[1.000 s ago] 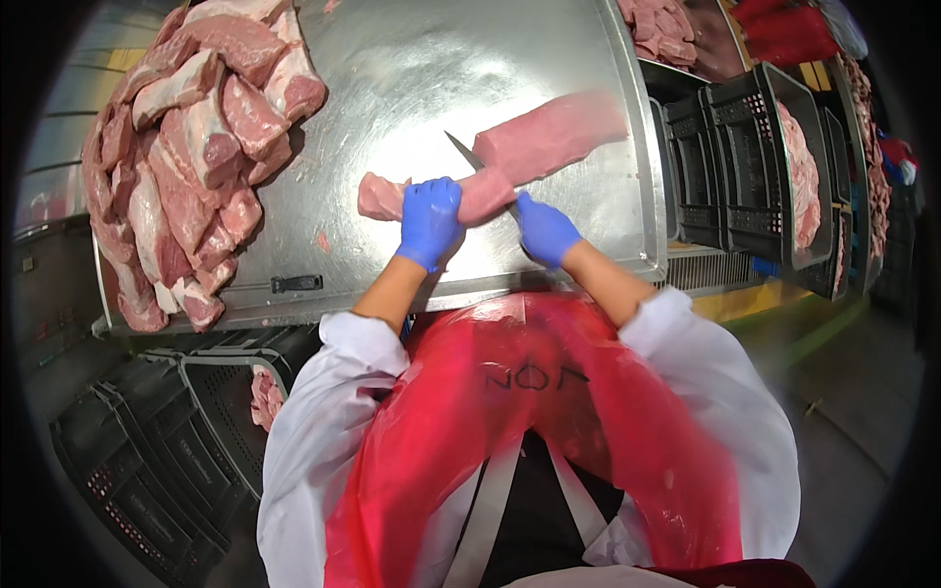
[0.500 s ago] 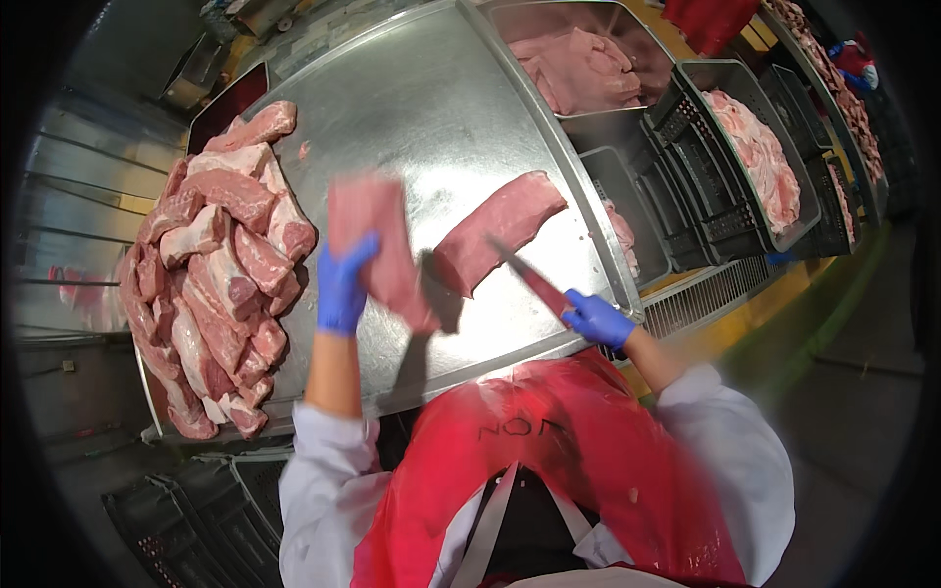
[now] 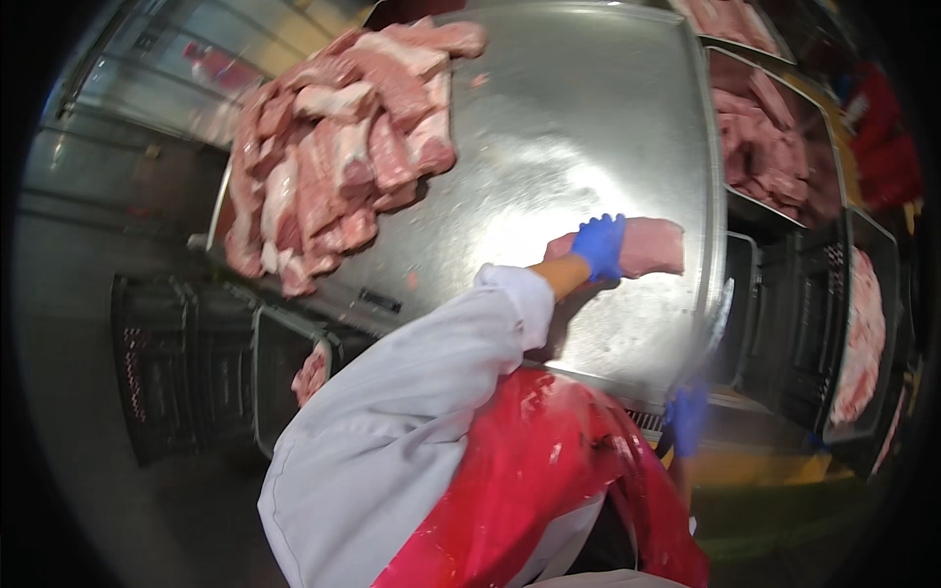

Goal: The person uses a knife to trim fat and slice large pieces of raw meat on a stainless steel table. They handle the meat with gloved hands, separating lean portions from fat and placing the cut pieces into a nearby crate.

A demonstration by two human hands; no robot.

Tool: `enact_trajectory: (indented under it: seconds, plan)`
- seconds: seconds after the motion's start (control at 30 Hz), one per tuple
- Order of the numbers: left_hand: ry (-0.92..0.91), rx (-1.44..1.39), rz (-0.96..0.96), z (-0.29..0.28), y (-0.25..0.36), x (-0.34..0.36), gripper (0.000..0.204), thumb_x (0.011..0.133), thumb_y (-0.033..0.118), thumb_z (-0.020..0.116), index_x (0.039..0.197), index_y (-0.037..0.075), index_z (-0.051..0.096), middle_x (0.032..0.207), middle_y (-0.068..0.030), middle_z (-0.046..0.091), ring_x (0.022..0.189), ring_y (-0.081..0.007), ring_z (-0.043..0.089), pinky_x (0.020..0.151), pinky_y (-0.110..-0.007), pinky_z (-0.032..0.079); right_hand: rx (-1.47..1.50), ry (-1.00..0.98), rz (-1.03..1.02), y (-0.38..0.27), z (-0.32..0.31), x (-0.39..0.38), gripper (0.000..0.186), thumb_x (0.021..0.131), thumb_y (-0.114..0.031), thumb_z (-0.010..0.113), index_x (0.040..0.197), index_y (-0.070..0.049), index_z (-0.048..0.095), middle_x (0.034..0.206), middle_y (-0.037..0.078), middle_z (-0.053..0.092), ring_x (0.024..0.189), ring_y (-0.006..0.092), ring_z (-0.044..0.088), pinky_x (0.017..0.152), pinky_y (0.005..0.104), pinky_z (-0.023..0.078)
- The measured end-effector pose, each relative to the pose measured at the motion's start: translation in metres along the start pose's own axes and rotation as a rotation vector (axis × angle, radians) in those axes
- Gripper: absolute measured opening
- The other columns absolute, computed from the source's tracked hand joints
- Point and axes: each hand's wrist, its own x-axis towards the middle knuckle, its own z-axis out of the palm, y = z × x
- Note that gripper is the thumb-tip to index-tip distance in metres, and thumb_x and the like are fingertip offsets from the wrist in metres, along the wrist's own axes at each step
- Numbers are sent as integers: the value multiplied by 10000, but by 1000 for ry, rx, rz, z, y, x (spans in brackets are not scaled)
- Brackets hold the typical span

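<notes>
My left hand (image 3: 600,247), in a blue glove, is closed over a trimmed slab of pink meat (image 3: 653,247) on the steel table (image 3: 549,118). The slab lies near the table's right side, and the hand and wrist cover part of it. Off the table's front right corner, my right hand (image 3: 688,416), also blue-gloved, is smeared by motion. A knife (image 3: 723,312) rises from it, its blurred blade along the table's raised right edge. At the table's left lies a heap of untrimmed meat strips (image 3: 343,147) with pale fat.
Right of the table stand a metal tray (image 3: 831,181) holding trimmed meat, and dark crates (image 3: 799,318), one with pale fatty pieces (image 3: 863,338). More black crates (image 3: 186,367) stand at the lower left, one containing meat scraps (image 3: 312,374). A small scrap (image 3: 479,80) lies beside the heap.
The view has swung right. My left hand went from holding up a slab to gripping one on the table; a single slab shows there now, two before. My right hand and knife moved off the table.
</notes>
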Motion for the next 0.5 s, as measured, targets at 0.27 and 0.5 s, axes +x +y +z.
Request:
enact_trajectory:
  seconds: [0.27, 0.5]
  plan:
    - [-215, -1555, -86, 33, -74, -21, 838, 758, 369, 779, 1357, -134, 479, 1274, -218, 603, 1157, -281, 612, 1020, -381, 483, 34, -92, -46, -23, 37, 35, 255, 1027, -85, 550, 1263, -39, 464, 748, 12, 551, 546, 57, 475, 467, 197, 382]
    - [19, -1614, 615, -222, 25, 74, 663, 892, 375, 734, 1399, 85, 420, 1340, -79, 477, 1215, -228, 470, 1018, -402, 435, -145, -171, 26, -15, 83, 128, 333, 1023, -108, 567, 1312, -14, 431, 710, 54, 572, 463, 106, 505, 383, 259, 428]
